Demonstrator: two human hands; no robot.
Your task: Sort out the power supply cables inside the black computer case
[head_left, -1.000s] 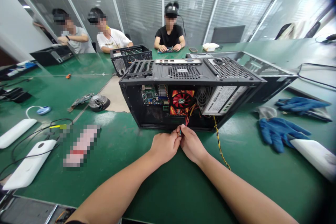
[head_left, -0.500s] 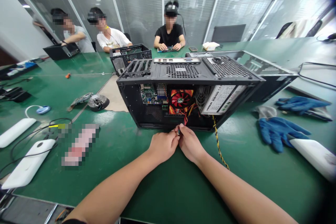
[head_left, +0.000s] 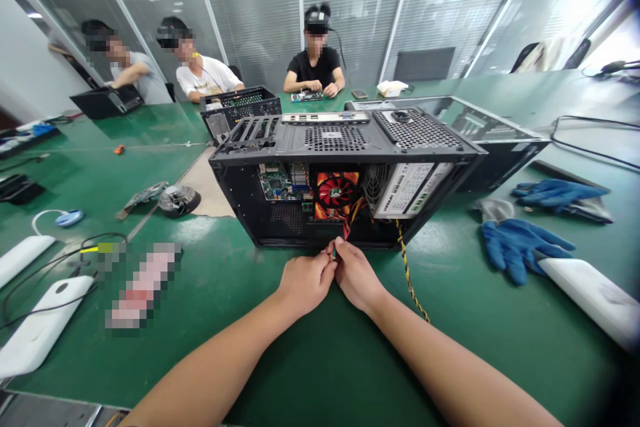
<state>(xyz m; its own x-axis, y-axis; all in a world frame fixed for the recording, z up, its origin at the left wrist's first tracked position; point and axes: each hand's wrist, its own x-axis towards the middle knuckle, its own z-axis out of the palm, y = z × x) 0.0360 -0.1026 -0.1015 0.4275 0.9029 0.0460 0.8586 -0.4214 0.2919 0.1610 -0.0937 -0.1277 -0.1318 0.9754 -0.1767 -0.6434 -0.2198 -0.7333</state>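
A black computer case [head_left: 240, 213] stands on the green table with its open side facing me. Inside it are a green motherboard [head_left: 277, 183], a red cooling fan [head_left: 337, 192] and a power supply [head_left: 417, 190] with a white label. My left hand [head_left: 305, 283] and my right hand [head_left: 357, 275] meet just in front of the case's lower edge, fingertips pinched together. Red and black power cables [head_left: 347, 230] run from inside the case down to my fingers. Thin coloured wires show between the fingertips; their ends are hidden.
A twisted yellow-black cable [head_left: 407, 267] hangs out at the right. Blue gloves [head_left: 517, 247] and a white power bank [head_left: 590, 293] lie on the right. White devices [head_left: 45, 327] with cords lie left. Another case [head_left: 500, 167] stands behind. Several people sit across the table [head_left: 200, 267].
The whole view has shifted slightly, so most things sit further left. My hands stay pinched together at the cables. The person opposite has moved a hand over the circuit board.
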